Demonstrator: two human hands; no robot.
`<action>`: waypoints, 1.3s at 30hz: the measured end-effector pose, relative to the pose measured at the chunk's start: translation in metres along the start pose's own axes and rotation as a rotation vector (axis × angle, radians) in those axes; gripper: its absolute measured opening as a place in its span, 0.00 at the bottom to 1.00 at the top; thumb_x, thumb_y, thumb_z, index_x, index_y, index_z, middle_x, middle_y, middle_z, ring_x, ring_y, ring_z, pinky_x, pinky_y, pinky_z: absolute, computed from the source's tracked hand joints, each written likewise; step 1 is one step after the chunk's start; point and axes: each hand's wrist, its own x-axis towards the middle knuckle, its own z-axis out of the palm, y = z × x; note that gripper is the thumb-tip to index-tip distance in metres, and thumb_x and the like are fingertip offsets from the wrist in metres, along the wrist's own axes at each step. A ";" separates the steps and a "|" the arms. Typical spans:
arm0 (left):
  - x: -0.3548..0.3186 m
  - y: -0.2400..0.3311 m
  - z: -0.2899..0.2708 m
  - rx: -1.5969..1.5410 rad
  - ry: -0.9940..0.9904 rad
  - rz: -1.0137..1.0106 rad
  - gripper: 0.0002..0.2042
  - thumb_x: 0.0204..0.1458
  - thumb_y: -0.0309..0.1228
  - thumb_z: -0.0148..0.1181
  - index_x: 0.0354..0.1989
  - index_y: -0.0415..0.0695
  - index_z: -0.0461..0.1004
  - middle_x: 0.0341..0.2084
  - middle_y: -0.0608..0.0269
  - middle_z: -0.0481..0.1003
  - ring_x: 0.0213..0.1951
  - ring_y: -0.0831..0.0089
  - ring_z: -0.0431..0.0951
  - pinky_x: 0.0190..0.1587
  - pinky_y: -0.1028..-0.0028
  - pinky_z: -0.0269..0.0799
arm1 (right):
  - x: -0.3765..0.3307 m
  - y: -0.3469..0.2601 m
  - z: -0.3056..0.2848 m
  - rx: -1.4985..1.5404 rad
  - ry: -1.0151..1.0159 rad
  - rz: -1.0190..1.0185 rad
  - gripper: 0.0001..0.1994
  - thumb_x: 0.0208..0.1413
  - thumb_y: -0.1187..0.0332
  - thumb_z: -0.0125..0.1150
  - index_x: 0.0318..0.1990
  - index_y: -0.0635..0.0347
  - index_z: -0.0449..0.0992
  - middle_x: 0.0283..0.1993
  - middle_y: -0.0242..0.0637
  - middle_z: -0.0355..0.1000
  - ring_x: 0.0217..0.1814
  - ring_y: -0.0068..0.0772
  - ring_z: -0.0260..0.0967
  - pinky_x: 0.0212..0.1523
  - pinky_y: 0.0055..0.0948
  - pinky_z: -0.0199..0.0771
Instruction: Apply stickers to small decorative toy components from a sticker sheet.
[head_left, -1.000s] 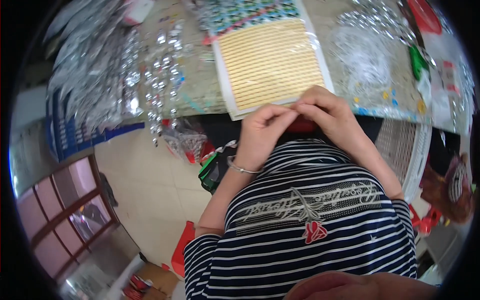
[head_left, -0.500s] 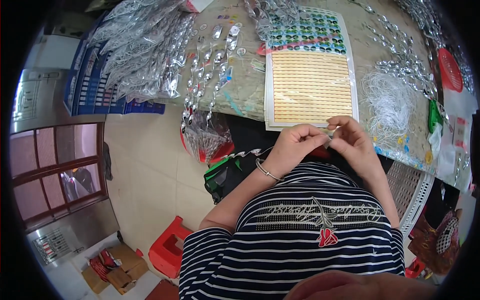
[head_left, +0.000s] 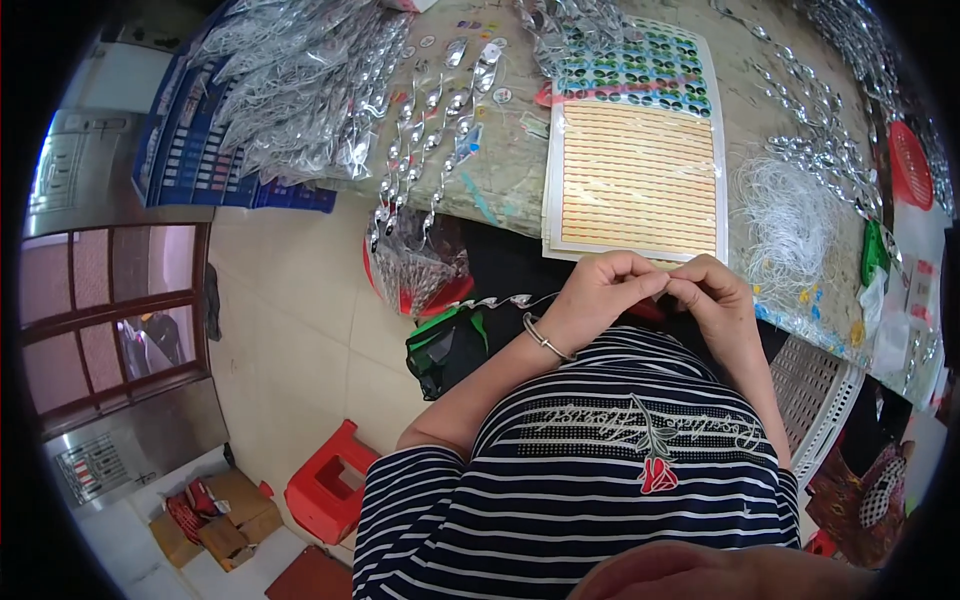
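Note:
My left hand (head_left: 608,297) and my right hand (head_left: 716,300) meet at their fingertips in front of the table edge. Thumb and forefinger are pinched on each, and whatever lies between them is too small to make out. From behind my left hand, a thin string runs left to a twisted silver strip (head_left: 490,302), which hangs over a black and green bag (head_left: 445,355). Just beyond my fingers lies a sticker sheet (head_left: 640,180), with rows of yellow strips and green-blue ovals under clear film.
Bagged silver strips (head_left: 290,90) fill a blue basket (head_left: 190,150) at the left. Loose silver spirals (head_left: 440,120) lie beside the sheet. A heap of white string (head_left: 785,215) sits to the right, near green-handled scissors (head_left: 873,250). A red stool (head_left: 325,495) stands on the floor.
My right hand's fingers have come down and closed against my left fingertips; before, its forefinger was raised and the hands were slightly apart. The whole view has shifted a little.

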 end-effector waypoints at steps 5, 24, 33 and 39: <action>0.001 0.002 0.000 0.067 -0.019 -0.014 0.08 0.55 0.27 0.57 0.37 0.35 0.76 0.32 0.64 0.77 0.35 0.82 0.74 0.41 0.82 0.70 | 0.001 0.003 -0.004 -0.085 0.032 -0.131 0.02 0.55 0.74 0.58 0.34 0.63 0.75 0.28 0.27 0.68 0.29 0.16 0.63 0.32 0.17 0.65; -0.005 0.001 0.009 0.211 0.005 0.056 0.07 0.55 0.27 0.57 0.36 0.37 0.77 0.29 0.66 0.77 0.31 0.83 0.73 0.38 0.83 0.69 | 0.002 -0.030 -0.092 0.605 0.262 -0.236 0.05 0.62 0.67 0.48 0.33 0.54 0.63 0.22 0.22 0.54 0.21 0.13 0.47 0.21 0.14 0.48; 0.004 -0.012 0.005 0.244 -0.276 0.123 0.07 0.54 0.27 0.57 0.38 0.38 0.77 0.31 0.65 0.76 0.35 0.80 0.75 0.39 0.81 0.70 | -0.002 -0.016 -0.035 0.562 0.069 -0.025 0.06 0.62 0.66 0.49 0.34 0.54 0.63 0.22 0.26 0.57 0.21 0.16 0.50 0.23 0.18 0.53; -0.025 -0.022 -0.019 0.412 -0.091 0.063 0.14 0.52 0.29 0.60 0.47 0.41 0.74 0.38 0.61 0.75 0.40 0.77 0.75 0.44 0.78 0.70 | 0.004 -0.024 -0.033 0.512 0.088 -0.023 0.06 0.62 0.66 0.49 0.34 0.54 0.63 0.24 0.27 0.59 0.23 0.16 0.52 0.25 0.17 0.54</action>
